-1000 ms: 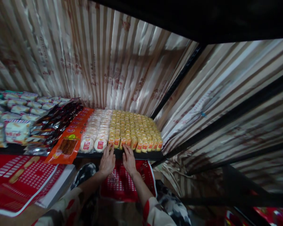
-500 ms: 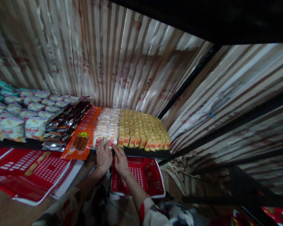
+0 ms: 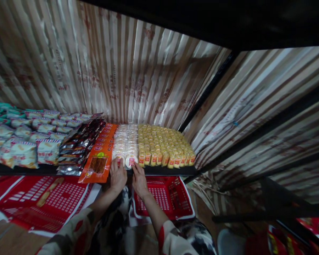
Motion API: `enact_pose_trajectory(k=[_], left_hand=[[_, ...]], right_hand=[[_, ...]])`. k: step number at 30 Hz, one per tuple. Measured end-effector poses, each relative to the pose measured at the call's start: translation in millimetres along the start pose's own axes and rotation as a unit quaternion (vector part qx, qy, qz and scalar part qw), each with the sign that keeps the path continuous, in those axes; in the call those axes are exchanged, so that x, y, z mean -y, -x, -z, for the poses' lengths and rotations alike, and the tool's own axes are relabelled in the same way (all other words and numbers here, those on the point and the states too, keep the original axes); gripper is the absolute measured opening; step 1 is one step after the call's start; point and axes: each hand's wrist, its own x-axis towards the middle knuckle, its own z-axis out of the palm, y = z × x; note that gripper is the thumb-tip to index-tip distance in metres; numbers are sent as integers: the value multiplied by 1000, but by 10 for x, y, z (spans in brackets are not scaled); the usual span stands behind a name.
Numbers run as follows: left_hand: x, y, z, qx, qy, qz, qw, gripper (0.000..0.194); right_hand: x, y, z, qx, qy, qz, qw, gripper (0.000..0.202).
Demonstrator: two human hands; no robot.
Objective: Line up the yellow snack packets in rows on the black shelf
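Two rows of white round packets (image 3: 132,148) in clear wrap run back on the dark shelf (image 3: 159,171). My left hand (image 3: 118,175) rests its spread fingers on the front packet of the left row. Beside it, my right hand (image 3: 139,180) touches the lower front of the right row's packet with its fingertips. To the right stand several rows of yellow wrapped packets (image 3: 164,145). An orange bag (image 3: 99,156) lies left of the white rows, overhanging the shelf's front edge.
Dark foil packets (image 3: 78,145) and white snack bags (image 3: 23,152) fill the shelf's left part. Below are a red basket (image 3: 162,198) and another red basket (image 3: 66,198) with long tan items. Black shelf bars (image 3: 210,90) and striped sheeting (image 3: 149,71) stand behind.
The view has shifted, so the shelf goods sit a little further right and lower. My left hand's fingers have spread slightly over the left packet; my right hand stays at the right one.
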Motion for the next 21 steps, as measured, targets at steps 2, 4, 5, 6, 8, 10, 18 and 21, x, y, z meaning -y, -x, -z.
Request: enact_pose_trajectory(k=[2,4,5,6,8,10,18,21], left_hand=[[14,-5,13,9,19,-3,1000,42],[43,-24,34,9,42,-4,999,41],[65,-39,49,9,54,-4,998,40],[91,-58,66,10,67,-4,998,39],[160,-107,110,16,94,0,995,41],[248,-176,155,14,122,17,992,42],[619,-759,116,0,294,215,931,48],[700,-975,40,13,357,262,897,49]], right_hand=[[54,-14,-10,-18,9,-4,1000,49],[118,-37,-30,-35,16,1,999,46],[155,-54,-45,-40,21,6,999,44],[195,-76,-64,-42,27,11,999,43],[279,-137,-113,-43,49,19,998,41],[358,-220,-169,-41,77,26,996,41],[404,-532,-307,-12,156,48,986,49],[348,-557,-304,-2,164,51,985,49]])
